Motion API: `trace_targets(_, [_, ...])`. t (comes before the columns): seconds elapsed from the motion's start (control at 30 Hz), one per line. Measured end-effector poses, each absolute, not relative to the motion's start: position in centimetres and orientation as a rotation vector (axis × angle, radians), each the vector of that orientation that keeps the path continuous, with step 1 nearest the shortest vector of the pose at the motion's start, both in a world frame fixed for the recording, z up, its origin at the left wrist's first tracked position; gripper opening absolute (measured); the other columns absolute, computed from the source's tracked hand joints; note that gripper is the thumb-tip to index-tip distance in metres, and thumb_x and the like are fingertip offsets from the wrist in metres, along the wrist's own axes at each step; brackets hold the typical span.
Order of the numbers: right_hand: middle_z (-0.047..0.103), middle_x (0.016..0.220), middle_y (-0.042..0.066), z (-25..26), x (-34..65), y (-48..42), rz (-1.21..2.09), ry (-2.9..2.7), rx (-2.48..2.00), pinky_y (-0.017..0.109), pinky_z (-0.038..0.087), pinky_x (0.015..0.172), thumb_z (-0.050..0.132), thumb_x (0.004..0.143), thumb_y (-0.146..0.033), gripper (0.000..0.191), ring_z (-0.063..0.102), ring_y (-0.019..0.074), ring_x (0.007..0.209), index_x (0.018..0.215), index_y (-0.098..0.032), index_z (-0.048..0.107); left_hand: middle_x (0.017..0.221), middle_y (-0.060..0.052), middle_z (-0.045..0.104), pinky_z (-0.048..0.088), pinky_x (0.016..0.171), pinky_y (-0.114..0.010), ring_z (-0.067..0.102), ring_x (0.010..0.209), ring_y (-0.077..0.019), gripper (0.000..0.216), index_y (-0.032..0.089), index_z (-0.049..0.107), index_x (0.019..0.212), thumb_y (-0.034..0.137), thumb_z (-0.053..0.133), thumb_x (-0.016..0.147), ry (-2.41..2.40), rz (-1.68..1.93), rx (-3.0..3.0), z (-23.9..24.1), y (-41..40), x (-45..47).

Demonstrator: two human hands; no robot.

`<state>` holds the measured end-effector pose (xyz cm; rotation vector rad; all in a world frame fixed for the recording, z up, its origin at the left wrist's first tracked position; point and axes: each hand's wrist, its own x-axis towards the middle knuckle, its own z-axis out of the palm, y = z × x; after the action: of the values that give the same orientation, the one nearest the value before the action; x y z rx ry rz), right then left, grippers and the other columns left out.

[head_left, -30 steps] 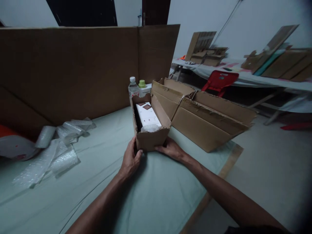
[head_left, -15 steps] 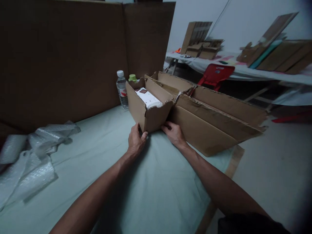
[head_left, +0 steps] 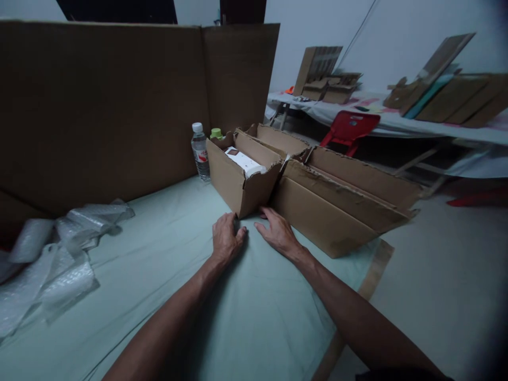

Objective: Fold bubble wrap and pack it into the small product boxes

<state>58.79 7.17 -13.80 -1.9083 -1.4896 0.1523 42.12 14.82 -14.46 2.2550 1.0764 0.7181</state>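
A narrow open-topped cardboard box (head_left: 260, 190) stands on the cloth-covered table, with white packets (head_left: 244, 161) inside it. My left hand (head_left: 228, 238) lies just in front of the box's near corner, thumb apart from the fingers, holding nothing. On the other side of that corner, my right hand (head_left: 278, 233) is low on the cloth with thumb and fingers spread. Its fingertips reach the foot of the box; whether they touch it I cannot tell. A longer open cardboard box (head_left: 325, 214) stands beside it on the right.
Behind the small box are a water bottle (head_left: 200, 153) and a green cap (head_left: 216, 133). Bubble wrap (head_left: 75, 248) lies at the left. A tall cardboard panel (head_left: 119, 116) walls off the back. Beyond the table's right edge stand a red chair (head_left: 351, 129) and another table with cartons.
Both hands have let go of the small box's lower edges and drawn back slightly towards me, fingers loosening. The view has tilted up a little.
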Motion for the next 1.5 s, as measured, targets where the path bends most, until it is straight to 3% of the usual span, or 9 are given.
trace_targets(0.2, [0.071,0.123,0.013,-14.2,58.7,7.3,0.122,-1.673,-1.869,0.053,0.046,0.103,0.057,0.085,-0.029,0.039,0.063,0.0340,0.113,0.121,-0.021,0.070,0.150,-0.018,0.051,0.028,0.119,-0.052,0.041,0.144,-0.0336,0.049,0.015,0.058,0.132,0.025,0.060,0.084,0.980,0.636,2.357,-14.2,10.5,37.5])
trace_targets(0.4, [0.074,0.116,0.016,-15.6,59.4,8.4,-0.205,-1.854,-1.880,0.051,0.049,0.094,0.044,0.091,-0.033,0.040,0.066,0.0344,0.105,0.110,-0.016,0.074,0.155,-0.018,0.045,0.022,0.122,-0.056,0.036,0.147,-0.0357,0.054,0.016,0.055,0.136,0.034,0.060,0.086,0.802,0.446,2.462,-13.4,3.5,31.0])
trace_targets(0.6, [0.073,0.115,0.019,-17.2,58.4,8.5,-0.461,-1.919,-1.834,0.053,0.050,0.084,0.041,0.089,-0.032,0.039,0.066,0.0380,0.103,0.106,-0.018,0.073,0.144,-0.016,0.055,0.027,0.120,-0.049,0.043,0.141,-0.0327,0.039,0.015,0.061,0.120,0.036,0.057,0.088,0.715,0.565,2.479,-13.4,-0.1,26.9])
trace_targets(0.73, [0.071,0.119,0.017,-16.8,52.1,9.1,-0.240,-1.975,-1.693,0.056,0.051,0.087,0.043,0.088,-0.032,0.035,0.065,0.0375,0.106,0.104,-0.021,0.073,0.141,-0.016,0.058,0.035,0.116,-0.051,0.049,0.136,-0.0323,0.047,0.016,0.058,0.128,0.035,0.057,0.085,0.764,0.708,2.255,-14.9,-0.9,26.4])
trace_targets(0.87, [0.069,0.122,0.018,-15.7,39.7,12.7,0.267,-1.854,-1.392,0.058,0.045,0.103,0.056,0.080,-0.034,0.030,0.061,0.0365,0.115,0.098,-0.019,0.074,0.156,-0.021,0.041,0.031,0.121,-0.053,0.039,0.145,-0.0348,0.079,0.010,0.040,0.149,0.029,0.062,0.075,1.004,0.877,1.827,-15.0,-1.0,25.5])
trace_targets(1.03, [0.071,0.112,0.013,-16.2,24.1,20.5,0.469,-1.605,-1.293,0.043,0.055,0.094,0.052,0.085,-0.029,0.027,0.066,0.0257,0.105,0.099,-0.017,0.073,0.165,-0.019,0.024,0.024,0.125,-0.044,0.024,0.153,-0.0311,0.081,0.008,0.037,0.151,0.017,0.057,0.072,1.263,1.016,1.339,-12.1,-1.2,20.7])
trace_targets(1.17, [0.068,0.117,0.010,-17.1,17.6,24.8,0.472,-1.479,-1.293,0.043,0.055,0.093,0.058,0.097,-0.032,0.025,0.065,0.0222,0.104,0.112,-0.015,0.068,0.149,-0.020,0.044,0.036,0.117,-0.039,0.043,0.139,-0.0286,0.068,0.008,0.047,0.143,0.016,0.051,0.076,1.300,1.213,1.156,-11.2,-3.6,17.5])
trace_targets(1.37, [0.062,0.128,0.010,-17.6,17.3,27.2,0.463,-1.329,-1.368,0.044,0.057,0.091,0.062,0.098,-0.036,0.035,0.065,0.0230,0.108,0.128,-0.017,0.060,0.093,-0.010,0.062,0.050,0.076,-0.035,0.060,0.084,-0.0231,0.040,0.013,0.070,0.103,0.021,0.061,0.064,1.152,1.113,1.188,-14.4,-8.0,16.2])
trace_targets(1.5, [0.063,0.127,0.010,-17.9,17.7,27.5,0.468,-1.293,-1.412,0.044,0.057,0.090,0.063,0.097,-0.036,0.035,0.065,0.0227,0.107,0.127,-0.017,0.060,0.097,-0.010,0.063,0.048,0.085,-0.035,0.060,0.093,-0.0231,0.035,0.015,0.069,0.094,0.014,0.057,0.061,1.135,1.222,1.149,-13.7,-7.2,14.9])
